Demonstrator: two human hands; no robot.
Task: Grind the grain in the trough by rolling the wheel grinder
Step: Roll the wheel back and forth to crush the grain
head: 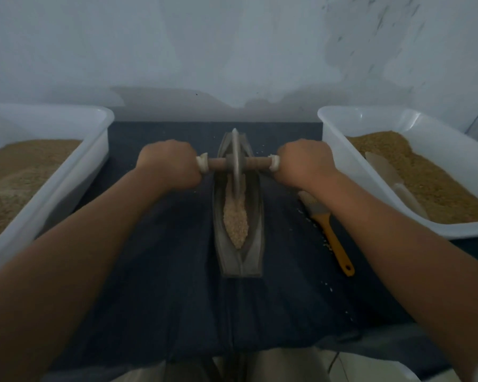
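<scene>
On the cloth (163, 257): a boat-shaped trough (257, 232) is laid lengthwise, near to far, between the forearms, so that strokes can be driven straight out from the body.
Wheel grinder (235, 161): stood on edge in the far half of the trough, with its wooden axle (218, 163) carried crosswise above the rim.
Left hand (169, 164): wrapped round the axle's left end, over a pale binding.
Right hand (305, 161): wrapped round the right end likewise; the matched grip is judged to keep the disc upright in the groove.
Grain (235, 219): heaped in the near half of the groove, touching the disc's near edge; it looks coarse, so the grinding is judged unfinished.
Left tub (75, 175): filled with finer brown meal.
Right tub (351, 172): filled with brown grain, a pale scoop (384, 168) lying on it, apparently for refilling.
Brush (333, 238): laid just right of the trough, its bristles partly hidden under the right forearm, probably kept for sweeping up strays.
</scene>
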